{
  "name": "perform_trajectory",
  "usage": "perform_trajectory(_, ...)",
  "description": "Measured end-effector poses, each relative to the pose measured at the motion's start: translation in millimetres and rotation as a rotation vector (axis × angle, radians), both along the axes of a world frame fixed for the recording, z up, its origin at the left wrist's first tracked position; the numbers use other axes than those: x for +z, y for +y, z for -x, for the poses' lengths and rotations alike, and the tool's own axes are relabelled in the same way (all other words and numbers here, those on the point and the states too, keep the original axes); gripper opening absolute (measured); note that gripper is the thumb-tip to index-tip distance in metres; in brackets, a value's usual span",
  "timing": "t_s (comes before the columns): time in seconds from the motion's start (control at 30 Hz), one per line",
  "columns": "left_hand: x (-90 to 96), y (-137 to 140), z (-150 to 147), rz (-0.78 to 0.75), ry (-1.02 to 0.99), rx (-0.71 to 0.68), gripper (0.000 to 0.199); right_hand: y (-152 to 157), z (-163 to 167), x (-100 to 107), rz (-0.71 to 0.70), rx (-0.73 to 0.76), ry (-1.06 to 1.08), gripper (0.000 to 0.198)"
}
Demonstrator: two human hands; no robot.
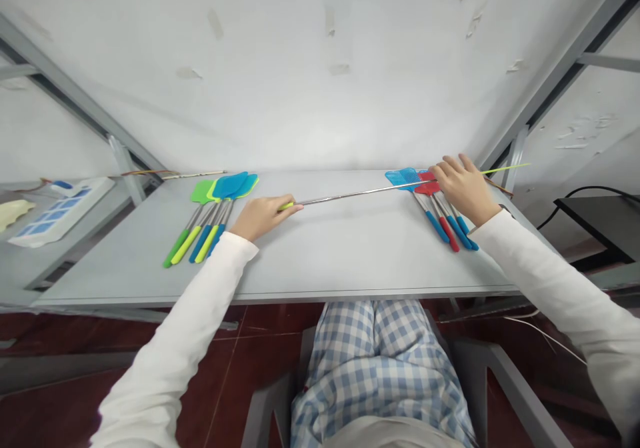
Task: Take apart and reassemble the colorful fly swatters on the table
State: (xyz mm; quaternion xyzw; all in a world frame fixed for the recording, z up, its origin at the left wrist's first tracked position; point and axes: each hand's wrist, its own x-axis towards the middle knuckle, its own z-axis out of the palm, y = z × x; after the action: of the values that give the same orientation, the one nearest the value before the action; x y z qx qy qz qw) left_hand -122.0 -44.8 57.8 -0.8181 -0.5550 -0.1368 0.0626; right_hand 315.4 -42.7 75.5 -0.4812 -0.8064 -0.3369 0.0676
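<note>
Stretched out between my hands is a long fly swatter (pixel 350 195) with a thin metal telescopic rod. My left hand (pixel 263 216) is closed round its yellow-green handle, whose end sticks out past the fingertips. At the other end, my right hand (pixel 460 188) grips it near the head; the yellow-green head shows edge-on beyond the hand, to the right. Below the right hand lies a group of blue and red fly swatters (pixel 440 218), partly covered by it. To the left of my left hand, another group of green, yellow and blue fly swatters (pixel 205 225) lies with handles toward me.
The grey table (pixel 340 261) stands against a white wall (pixel 320 101), between metal frame posts. A white power strip (pixel 63 211) is on the left surface, and a dark box-like object (pixel 605 225) stands at right. Thin wires run along the table's back edge.
</note>
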Motion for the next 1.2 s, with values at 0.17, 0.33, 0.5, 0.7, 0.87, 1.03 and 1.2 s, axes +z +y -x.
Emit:
perform_trajectory(0.17, 4.0, -3, -4, -0.087, 0.036, 0.014, 0.047, -9, 0, 11, -0.123, -0.043, 0.028, 0.04)
perform_trajectory(0.33, 0.4, -1, 2, -0.14, 0.104, 0.012, 0.053, 4, -40, 0, 0.033, 0.014, 0.077, 0.033)
perform_trajectory(0.5, -7.2, -3, 8, -0.185, 0.067, 0.013, 0.054, 6, -61, -21, 0.061, -0.018, 0.054, 0.029)
perform_trajectory(0.7, -13.0, -6, 1, -0.207, -0.017, -0.059, 0.051, 10, -62, -14, 0.044, -0.095, -0.02, 0.019)
perform_trajectory(0.87, -14.9, -1, -28, -0.219, -0.031, -0.107, 0.049, 2, -17, -16, 0.14, 0.017, -0.062, 0.019)
perform_trajectory(1.03, -2.0, 3, -62, -0.202, 0.017, -0.102, 0.049, -1, 31, -25, 0.202, 0.075, -0.069, 0.025)
perform_trajectory(1.2, 2.0, 2, -65, -0.196, 0.005, -0.045, 0.048, 1, 42, -14, 0.147, 0.069, -0.059, 0.027)
